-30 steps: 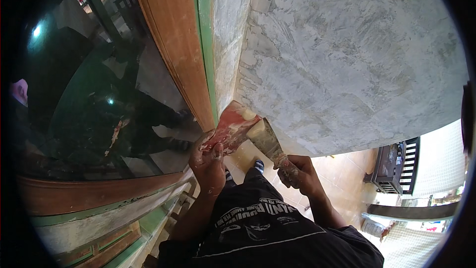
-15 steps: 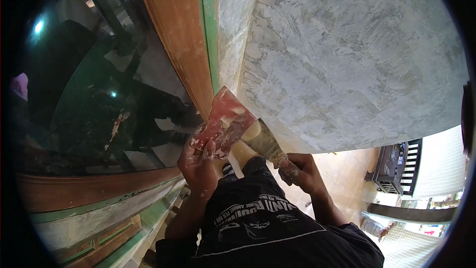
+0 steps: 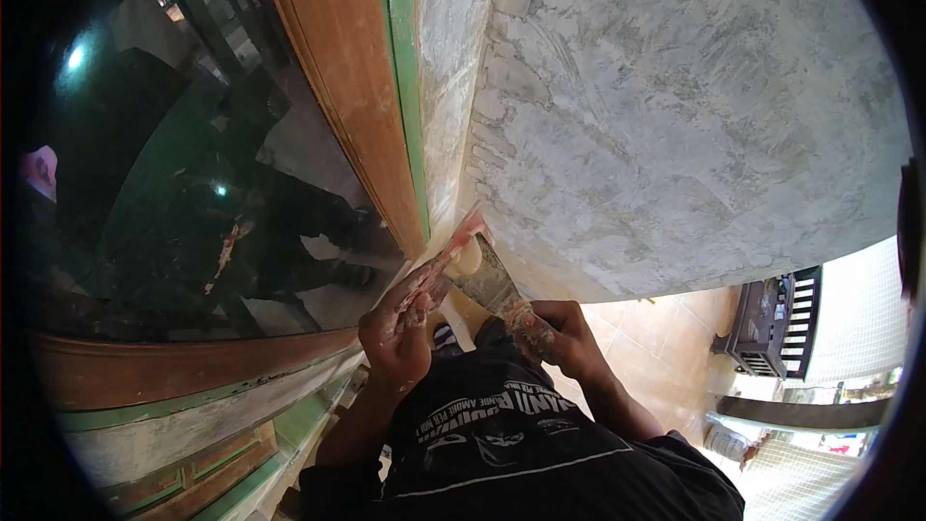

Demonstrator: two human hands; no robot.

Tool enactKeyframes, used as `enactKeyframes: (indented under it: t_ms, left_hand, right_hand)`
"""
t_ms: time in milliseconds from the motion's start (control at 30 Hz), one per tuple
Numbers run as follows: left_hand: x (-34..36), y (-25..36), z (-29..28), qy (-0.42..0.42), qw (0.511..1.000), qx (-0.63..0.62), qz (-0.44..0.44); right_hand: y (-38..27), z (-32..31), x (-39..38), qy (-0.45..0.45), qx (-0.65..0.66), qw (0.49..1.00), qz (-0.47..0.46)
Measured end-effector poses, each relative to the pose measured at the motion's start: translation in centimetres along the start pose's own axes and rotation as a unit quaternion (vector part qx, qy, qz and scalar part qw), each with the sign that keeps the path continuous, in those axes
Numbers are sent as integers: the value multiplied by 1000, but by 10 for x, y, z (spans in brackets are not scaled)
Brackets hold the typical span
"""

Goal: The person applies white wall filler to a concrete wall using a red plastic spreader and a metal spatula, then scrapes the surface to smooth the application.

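A grey plastered wall (image 3: 675, 116) is shown beside a wooden window frame (image 3: 338, 68) edged in green. Against the wall's lower corner, a reddish flat board (image 3: 446, 265) is gripped by the left hand (image 3: 395, 338), fingers curled tightly around its edge. A putty knife (image 3: 487, 280) is held by the right hand (image 3: 564, 338), fingers closed on its handle, its blade touching the board just above both hands.

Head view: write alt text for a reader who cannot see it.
Seen from above, a person's left hand holds a reddish scraper and the right hand a putty knife, blades meeting over a dab of pale filler at the corner of a rough grey plastered wall. A wooden window frame with dark glass stands to the left.
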State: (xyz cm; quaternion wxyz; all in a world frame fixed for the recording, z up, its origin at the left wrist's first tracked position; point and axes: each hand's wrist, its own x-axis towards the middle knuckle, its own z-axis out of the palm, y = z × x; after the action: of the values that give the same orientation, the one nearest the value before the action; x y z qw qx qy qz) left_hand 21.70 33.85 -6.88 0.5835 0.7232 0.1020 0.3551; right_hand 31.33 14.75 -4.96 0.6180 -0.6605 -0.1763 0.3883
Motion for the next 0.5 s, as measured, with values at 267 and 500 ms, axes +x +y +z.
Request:
enactKeyframes:
  t_ms: [267, 500]
  left_hand:
    - [-8, -5, 15, 50, 974, -171, -141]
    - [-5, 4, 17, 120, 958, -206, -159]
  right_hand:
    - [-21, 3, -12, 12, 24, 999, -21]
    - [4, -5, -25, 45, -60, 997, 28]
